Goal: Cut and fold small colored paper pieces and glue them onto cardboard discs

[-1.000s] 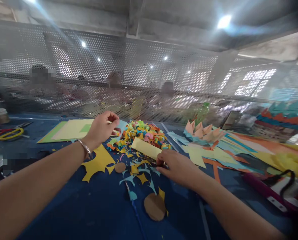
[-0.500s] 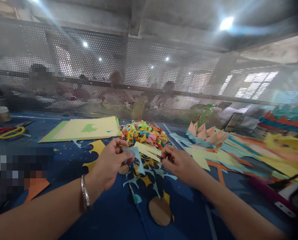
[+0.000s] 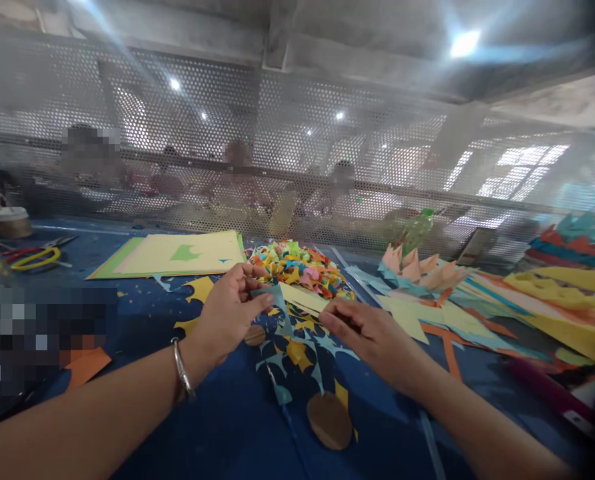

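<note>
Pinched in my left hand [image 3: 234, 310] is a small light blue paper piece [image 3: 272, 293], held just above the scraps. A thin, dark, pointed tool [image 3: 304, 308] is gripped between the fingers of my right hand [image 3: 354, 327], its tip toward the left hand. Behind the tool lies a pale yellow strip [image 3: 300, 297]. Blue and yellow offcuts [image 3: 298, 353] are scattered below and between the hands. A brown round disc [image 3: 329, 420] rests nearer to me, and a smaller one [image 3: 254, 335] is beside my left hand.
Beyond the hands is a heap of colourful paper bits [image 3: 297, 267]. Stacked sheets [image 3: 177, 257] and yellow-handled scissors [image 3: 37, 259] lie left. Folded peach paper [image 3: 417, 267], paper strips [image 3: 477, 320] and a purple object [image 3: 552, 387] are right. A perforated screen [image 3: 202, 153] stands behind.
The blue paper in my left hand has turned and now sits flatter. The tool has shifted slightly in my right hand. The whole view has moved a little, so the table things appear further right.
</note>
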Available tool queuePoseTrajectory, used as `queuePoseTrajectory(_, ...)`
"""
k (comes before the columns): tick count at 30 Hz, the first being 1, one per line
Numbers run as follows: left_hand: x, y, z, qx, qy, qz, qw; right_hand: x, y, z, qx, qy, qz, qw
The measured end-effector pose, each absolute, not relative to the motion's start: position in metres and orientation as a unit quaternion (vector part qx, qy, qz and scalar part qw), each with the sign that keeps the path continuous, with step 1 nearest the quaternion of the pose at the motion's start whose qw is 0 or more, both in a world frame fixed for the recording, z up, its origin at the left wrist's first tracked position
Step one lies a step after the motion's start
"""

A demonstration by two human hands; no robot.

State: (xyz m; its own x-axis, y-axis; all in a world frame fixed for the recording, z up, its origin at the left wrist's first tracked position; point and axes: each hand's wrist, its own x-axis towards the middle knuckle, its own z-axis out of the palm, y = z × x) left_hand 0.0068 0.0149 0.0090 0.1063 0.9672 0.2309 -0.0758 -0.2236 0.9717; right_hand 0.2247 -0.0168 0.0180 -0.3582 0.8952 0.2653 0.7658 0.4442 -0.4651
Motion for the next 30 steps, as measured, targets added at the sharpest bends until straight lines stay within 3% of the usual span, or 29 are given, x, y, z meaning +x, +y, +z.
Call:
queuePoseTrajectory(20, 0.0042, 0.0118, 0.0122, 0.622, 0.380, 0.536, 0.426, 0.2206, -0.0209, 0.0175, -0.524, -0.812, 0.155, 0.203)
queuePoseTrajectory(30, 0.0062, 0.0101, 0.0138, 0.624, 0.360, 0.530, 0.447, 0.2211, -0.0223, 0.0149, -0.515, -0.821, 0.153, 0.193)
